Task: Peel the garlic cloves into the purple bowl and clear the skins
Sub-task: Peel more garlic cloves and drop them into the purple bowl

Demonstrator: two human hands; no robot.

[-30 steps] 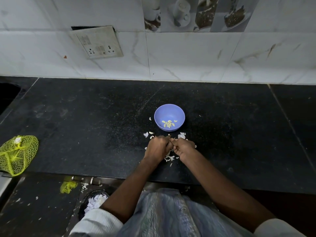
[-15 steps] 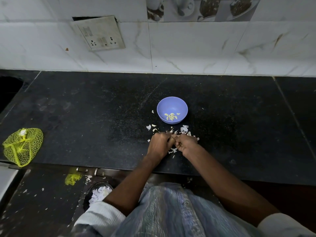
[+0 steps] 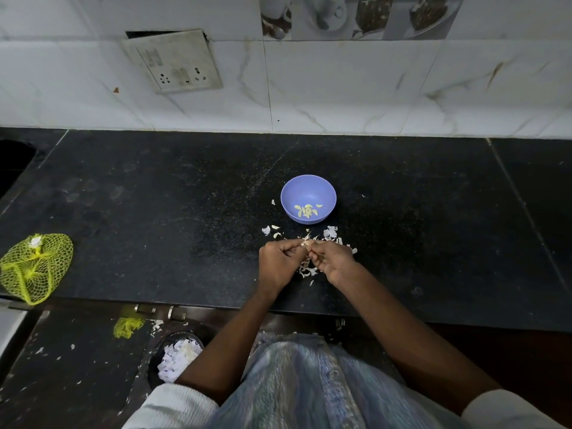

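Left hand [image 3: 278, 264] and right hand [image 3: 335, 261] together pinched one garlic clove [image 3: 307, 243]; several peeled cloves [image 3: 306, 211] lay in the purple bowl [image 3: 308, 184] beyond, skins [image 3: 306, 269] between the hands uncleared.

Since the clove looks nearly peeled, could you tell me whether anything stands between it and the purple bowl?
Nothing visible does. The garlic clove is pinched between the left hand and right hand, just in front of the purple bowl. Only loose garlic skins lie flat on the black counter between them.
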